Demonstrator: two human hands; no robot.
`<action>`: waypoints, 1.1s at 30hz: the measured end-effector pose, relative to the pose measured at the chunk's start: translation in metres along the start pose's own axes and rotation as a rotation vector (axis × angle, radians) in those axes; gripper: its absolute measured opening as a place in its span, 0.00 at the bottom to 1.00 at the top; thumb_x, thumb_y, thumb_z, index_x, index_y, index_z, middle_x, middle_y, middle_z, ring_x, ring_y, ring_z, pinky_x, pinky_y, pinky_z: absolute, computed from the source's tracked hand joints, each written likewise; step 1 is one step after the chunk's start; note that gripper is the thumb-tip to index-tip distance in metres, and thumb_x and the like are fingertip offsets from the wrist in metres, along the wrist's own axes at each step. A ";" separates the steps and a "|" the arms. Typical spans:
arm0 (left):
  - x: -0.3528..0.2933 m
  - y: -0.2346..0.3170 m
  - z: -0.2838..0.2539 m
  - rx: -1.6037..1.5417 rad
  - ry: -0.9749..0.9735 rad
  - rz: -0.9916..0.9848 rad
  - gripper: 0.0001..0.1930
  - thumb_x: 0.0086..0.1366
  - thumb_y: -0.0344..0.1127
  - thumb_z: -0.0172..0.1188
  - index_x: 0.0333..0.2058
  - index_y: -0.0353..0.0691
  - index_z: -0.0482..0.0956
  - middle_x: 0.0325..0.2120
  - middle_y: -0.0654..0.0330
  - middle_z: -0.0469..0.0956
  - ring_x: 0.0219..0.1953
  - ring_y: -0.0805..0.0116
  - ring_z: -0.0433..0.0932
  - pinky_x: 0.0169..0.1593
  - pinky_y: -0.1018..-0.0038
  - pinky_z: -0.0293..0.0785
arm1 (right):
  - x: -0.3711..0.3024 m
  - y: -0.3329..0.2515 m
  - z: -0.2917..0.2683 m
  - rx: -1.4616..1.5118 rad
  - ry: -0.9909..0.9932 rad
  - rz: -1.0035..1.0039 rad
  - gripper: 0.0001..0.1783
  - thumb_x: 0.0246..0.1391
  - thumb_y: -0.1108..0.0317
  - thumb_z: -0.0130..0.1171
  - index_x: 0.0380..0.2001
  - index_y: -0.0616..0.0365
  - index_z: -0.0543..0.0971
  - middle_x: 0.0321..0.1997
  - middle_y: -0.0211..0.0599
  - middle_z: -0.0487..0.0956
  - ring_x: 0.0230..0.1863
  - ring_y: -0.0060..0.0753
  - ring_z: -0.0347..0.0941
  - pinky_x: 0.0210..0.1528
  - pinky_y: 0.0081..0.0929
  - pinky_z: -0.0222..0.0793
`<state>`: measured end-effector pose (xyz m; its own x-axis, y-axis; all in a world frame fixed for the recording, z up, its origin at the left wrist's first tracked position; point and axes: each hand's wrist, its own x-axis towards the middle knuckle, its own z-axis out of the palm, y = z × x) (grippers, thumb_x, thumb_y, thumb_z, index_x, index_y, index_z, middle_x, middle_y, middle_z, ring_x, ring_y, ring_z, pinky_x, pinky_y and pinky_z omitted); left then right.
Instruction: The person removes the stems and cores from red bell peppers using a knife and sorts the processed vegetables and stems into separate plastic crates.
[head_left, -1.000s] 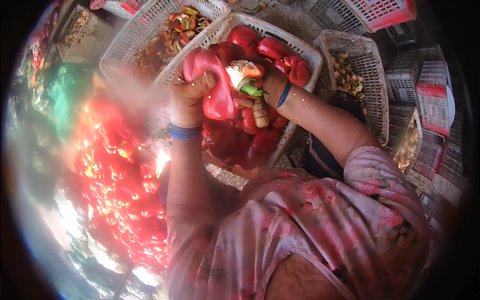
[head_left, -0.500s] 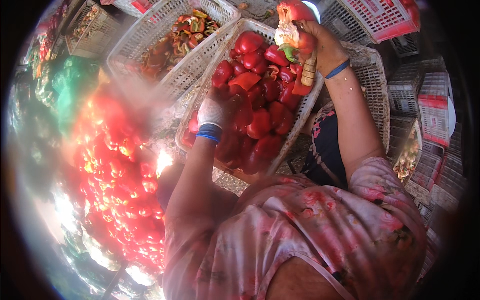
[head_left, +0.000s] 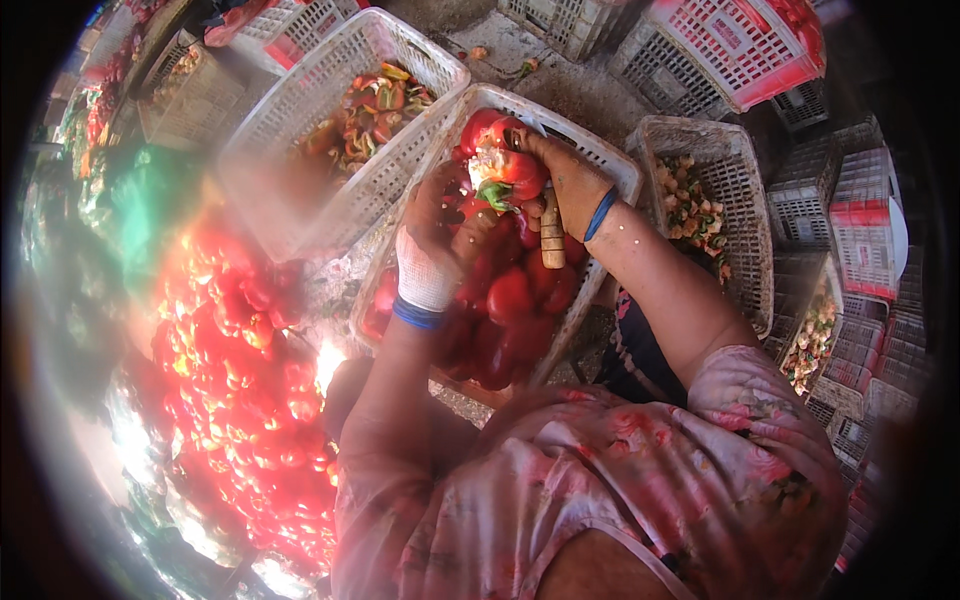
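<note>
My right hand [head_left: 572,182] is closed round a cut red bell pepper [head_left: 525,172] and a knife with a wooden handle [head_left: 552,235]. The pepper's pale seed core and green stem face left; the knife's blade is hidden. My left hand [head_left: 430,245], in a white glove with bare fingertips, is beside the pepper, thumb and fingers apart and curved toward the core. Haze blurs its fingers, and I cannot tell whether they touch the pepper. Under both hands stands a white plastic crate [head_left: 606,160] full of red bell peppers [head_left: 510,296].
Another white crate [head_left: 425,45] at the upper left holds pepper scraps [head_left: 385,105]. To the right, a crate [head_left: 752,200] contains seed cores [head_left: 690,205]. A large heap of red peppers [head_left: 240,400] lies left of me. Stacked crates [head_left: 865,220] line the right side.
My right hand has moved left and down with the pepper and knife, over the crate. My left hand has risen off the peppers toward the cut one. The crate of cores is now uncovered.
</note>
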<state>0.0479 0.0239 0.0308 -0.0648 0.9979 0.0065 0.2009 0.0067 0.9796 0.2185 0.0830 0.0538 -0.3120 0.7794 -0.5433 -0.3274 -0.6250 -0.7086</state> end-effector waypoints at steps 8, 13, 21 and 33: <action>-0.007 -0.010 0.011 0.585 0.009 0.208 0.36 0.45 0.45 0.75 0.51 0.37 0.72 0.40 0.43 0.78 0.40 0.42 0.79 0.43 0.56 0.76 | 0.004 0.007 0.000 -0.353 -0.030 0.138 0.16 0.64 0.58 0.52 0.48 0.53 0.79 0.32 0.33 0.81 0.19 0.23 0.72 0.18 0.22 0.69; -0.009 0.015 -0.001 0.394 -0.083 0.229 0.21 0.48 0.43 0.71 0.39 0.40 0.78 0.31 0.49 0.81 0.35 0.50 0.82 0.38 0.62 0.76 | -0.008 0.007 -0.001 -0.291 -0.209 0.136 0.19 0.59 0.74 0.51 0.54 0.52 0.76 0.37 0.32 0.81 0.25 0.25 0.76 0.21 0.20 0.73; -0.017 0.017 0.003 0.332 -0.030 0.037 0.19 0.48 0.44 0.70 0.36 0.39 0.80 0.29 0.49 0.82 0.34 0.50 0.82 0.39 0.62 0.77 | -0.018 0.033 0.001 -1.080 -0.228 -0.476 0.14 0.61 0.64 0.51 0.49 0.52 0.76 0.26 0.29 0.77 0.20 0.25 0.72 0.22 0.23 0.71; -0.015 0.012 -0.016 -0.412 -0.014 -0.171 0.21 0.73 0.47 0.47 0.36 0.33 0.79 0.26 0.62 0.79 0.28 0.74 0.76 0.31 0.77 0.72 | -0.028 0.035 0.014 -1.013 -0.095 -0.263 0.14 0.63 0.67 0.49 0.48 0.56 0.79 0.25 0.31 0.80 0.22 0.25 0.76 0.22 0.24 0.72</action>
<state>0.0360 0.0083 0.0459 -0.0491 0.9856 -0.1621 -0.2181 0.1478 0.9647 0.2039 0.0388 0.0507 -0.4227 0.8513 -0.3107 0.4904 -0.0734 -0.8684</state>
